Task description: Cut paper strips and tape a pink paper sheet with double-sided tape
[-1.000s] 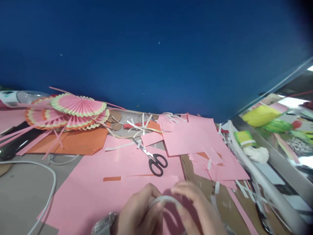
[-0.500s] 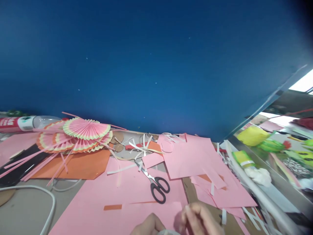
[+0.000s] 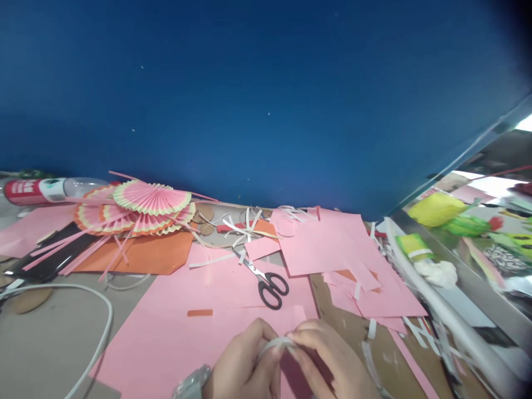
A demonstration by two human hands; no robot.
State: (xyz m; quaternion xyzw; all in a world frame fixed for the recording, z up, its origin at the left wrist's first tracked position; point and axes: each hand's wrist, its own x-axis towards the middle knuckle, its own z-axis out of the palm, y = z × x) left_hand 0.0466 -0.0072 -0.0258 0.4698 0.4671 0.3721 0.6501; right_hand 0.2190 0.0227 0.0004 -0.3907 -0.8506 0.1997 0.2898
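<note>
My left hand (image 3: 245, 363) and my right hand (image 3: 328, 360) meet at the bottom centre, over pink paper. Both pinch a whitish ring that looks like a roll of tape (image 3: 276, 343); its lower part is hidden by my fingers. The left thumb and forefinger press on its left side, while the right fingertips close on its right end. Just beyond my hands, scissors (image 3: 268, 285) with black handles lie on a large pink sheet (image 3: 166, 332). A small orange strip (image 3: 200, 313) rests on that sheet.
Folded paper fans (image 3: 152, 202) lie at the back left, by a plastic bottle (image 3: 37, 191). A white cable (image 3: 108, 316) curves at left. More pink sheets (image 3: 328, 244) and scraps cover brown cardboard (image 3: 386, 354) at right. A blue panel (image 3: 266, 100) stands behind.
Both hands have come up further into view and closer together, with the whitish ring now between their fingertips. The view has tilted, so the table items sit higher.
</note>
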